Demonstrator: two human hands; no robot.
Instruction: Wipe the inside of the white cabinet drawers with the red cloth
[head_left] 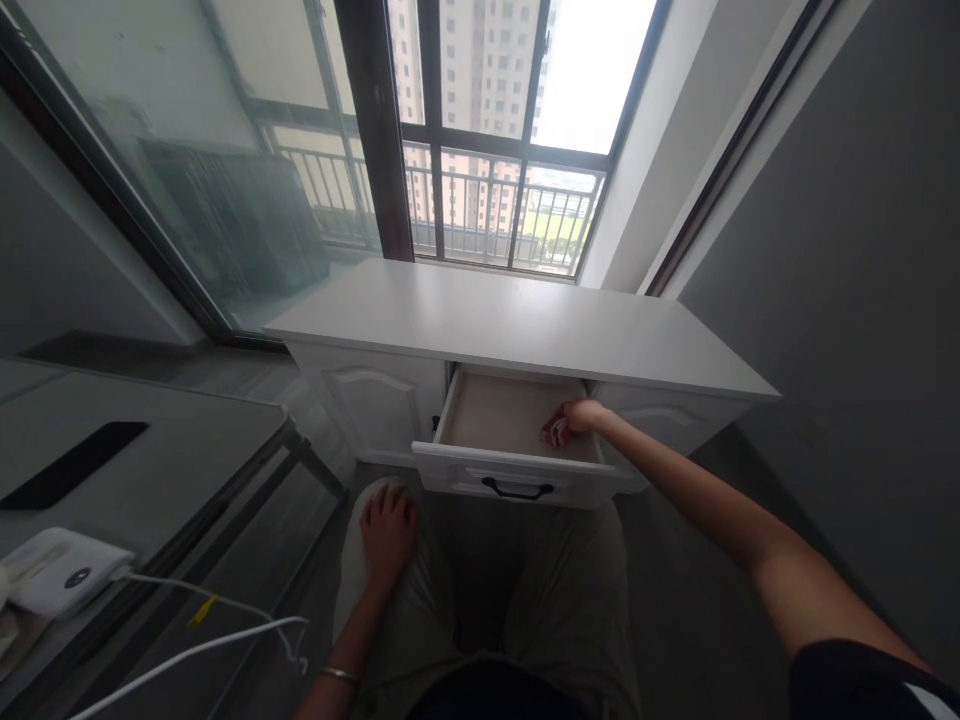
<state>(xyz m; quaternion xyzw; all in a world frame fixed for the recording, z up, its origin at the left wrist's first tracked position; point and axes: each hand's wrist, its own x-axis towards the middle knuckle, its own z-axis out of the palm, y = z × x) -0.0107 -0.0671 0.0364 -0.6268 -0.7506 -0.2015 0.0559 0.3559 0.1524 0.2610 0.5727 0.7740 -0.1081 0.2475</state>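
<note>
A white cabinet (517, 318) stands below the window, its middle drawer (487, 410) pulled out. Inside the drawer, at its right side, my right hand (576, 418) is closed around a small red and white item (556, 432), too small to name. My left hand (388, 530) rests on my left knee with its fingers spread, holding nothing. A black handle (517, 490) is on the drawer front.
At the left is a grey table (187, 420) with a black flat object (75, 465) and a white device (67, 570) with a cable. A white curved rod or cord (187, 655) juts in at lower left. Glass doors stand behind.
</note>
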